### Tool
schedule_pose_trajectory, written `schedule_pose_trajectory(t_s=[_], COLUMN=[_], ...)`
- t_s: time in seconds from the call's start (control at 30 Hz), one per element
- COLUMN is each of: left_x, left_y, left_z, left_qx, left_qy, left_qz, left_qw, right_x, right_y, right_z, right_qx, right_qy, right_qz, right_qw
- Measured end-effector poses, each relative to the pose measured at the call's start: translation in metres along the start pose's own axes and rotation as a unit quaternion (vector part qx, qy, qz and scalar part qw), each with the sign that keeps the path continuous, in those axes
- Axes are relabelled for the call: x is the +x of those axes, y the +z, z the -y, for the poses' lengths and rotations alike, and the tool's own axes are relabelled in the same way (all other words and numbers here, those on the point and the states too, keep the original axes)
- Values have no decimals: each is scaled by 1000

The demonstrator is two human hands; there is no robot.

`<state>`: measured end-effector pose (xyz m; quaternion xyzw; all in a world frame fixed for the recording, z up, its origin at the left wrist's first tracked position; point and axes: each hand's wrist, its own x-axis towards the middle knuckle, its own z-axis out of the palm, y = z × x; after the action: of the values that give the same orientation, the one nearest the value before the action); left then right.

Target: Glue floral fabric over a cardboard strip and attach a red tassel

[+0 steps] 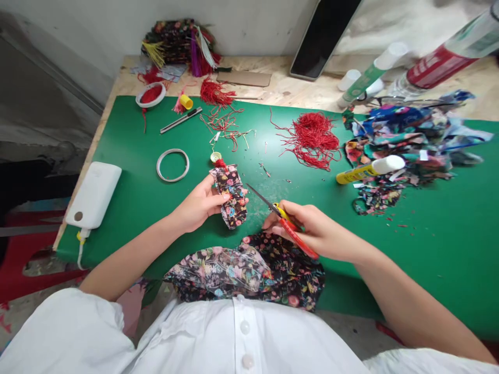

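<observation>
Floral pouch (233, 196) pinched in left hand (200, 203), red-handled scissors (286, 223) gripped by right hand (317, 232), blades slightly parted, no writing legible.

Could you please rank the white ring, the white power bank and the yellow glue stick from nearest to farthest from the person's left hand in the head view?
1. The white ring lies just up and left of the left hand on the green mat.
2. The white power bank sits farther left, at the mat's edge.
3. The yellow glue stick lies far right, beside the fabric scraps.
</observation>
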<state>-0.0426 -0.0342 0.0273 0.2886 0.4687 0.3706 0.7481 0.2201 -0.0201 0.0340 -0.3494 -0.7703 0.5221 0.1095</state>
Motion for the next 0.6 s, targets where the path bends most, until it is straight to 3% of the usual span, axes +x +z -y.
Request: schedule_pose_trajectory(t_s=[0.13,0.3,0.6], left_x=[1,2,3], left_y=[0,1,1], left_z=[-1,0,2], left_qx=[1,-22,-11], left_qy=[1,-2,3], left_qz=[-12,-16,-30], left_qw=[1000,1000,999], right_x=[1,-1,2], right_y=[-9,-3,20], right_z=[-6,1,6], right_qx=[-37,3,80], right_qy=[-13,-40,-53], right_qz=[112,218,313], right_qw=[993,975,945])
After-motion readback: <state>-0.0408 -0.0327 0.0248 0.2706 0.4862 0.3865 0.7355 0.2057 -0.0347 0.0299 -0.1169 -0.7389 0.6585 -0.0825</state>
